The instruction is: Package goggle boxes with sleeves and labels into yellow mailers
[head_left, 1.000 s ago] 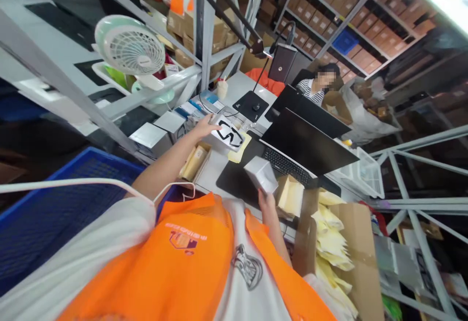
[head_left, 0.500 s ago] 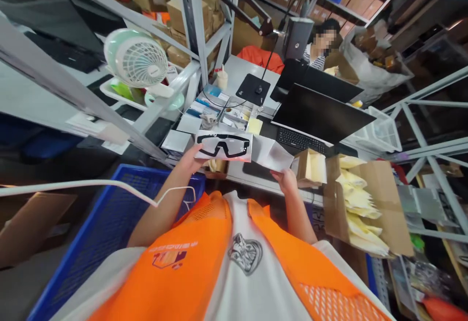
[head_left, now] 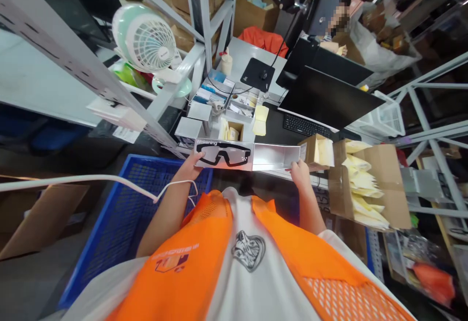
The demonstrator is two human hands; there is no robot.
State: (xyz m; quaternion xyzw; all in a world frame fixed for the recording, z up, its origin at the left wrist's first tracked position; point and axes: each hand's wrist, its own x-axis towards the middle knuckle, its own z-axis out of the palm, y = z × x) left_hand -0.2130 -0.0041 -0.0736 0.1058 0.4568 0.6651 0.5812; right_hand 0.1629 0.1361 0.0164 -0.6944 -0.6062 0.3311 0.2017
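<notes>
Closed on the left end of an eyewear box [head_left: 224,156], my left hand [head_left: 190,167] has its thumb on the front. The box is white, with black-framed sports glasses printed on it. From its right side extends a shiny silver section [head_left: 276,157], hollow-looking and in line with the printed part. My right hand [head_left: 301,173] pinches the far right end of that section. The whole piece is held level above the desk's front edge. Whether anything lies inside the silver section, I cannot make out.
Small white boxes [head_left: 189,130] and sorting boxes of supplies stand behind it. A monitor [head_left: 329,98] and keyboard [head_left: 306,125] are further back. To the right sits a carton of yellow envelopes [head_left: 365,184]; a blue crate [head_left: 109,228] and white cable [head_left: 109,178] are at left.
My right hand has moved right and levelled the silver section, which was tilted before. The box now lies straighter, its printed lettering visible. The camera view has shifted.
</notes>
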